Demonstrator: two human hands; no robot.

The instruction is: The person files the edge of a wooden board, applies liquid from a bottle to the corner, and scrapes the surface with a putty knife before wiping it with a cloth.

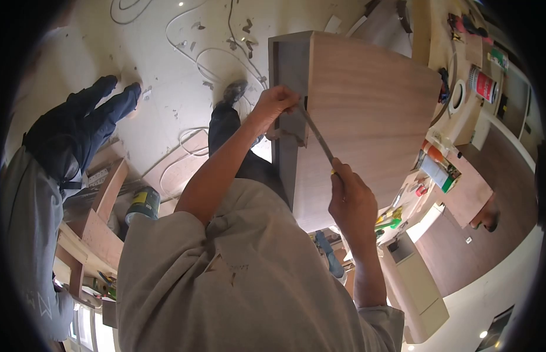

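My right hand (pixel 352 196) is wrapped round the handle end of a long, narrow, flat metal file (pixel 318 134). The file slants across the wood-grained face of a cabinet-like wooden box (pixel 367 117), its far end close to a dark notch (pixel 306 102) in the box's edge. At that end, my left hand (pixel 276 105) is closed, its fingertips pinched at the file's tip. Below the left hand, a small brownish piece (pixel 287 138) sits at the grey inner side of the box. My fingers hide the exact contact at the tip.
Another person (pixel 67 141) stands at the left. Cables (pixel 205 70) and scraps lie on the floor. A dark green bucket (pixel 144 204) stands beside wooden boards (pixel 105 193). On the right, a bench holds a red-and-white can (pixel 483 85), a tape roll (pixel 457 97) and several tools.
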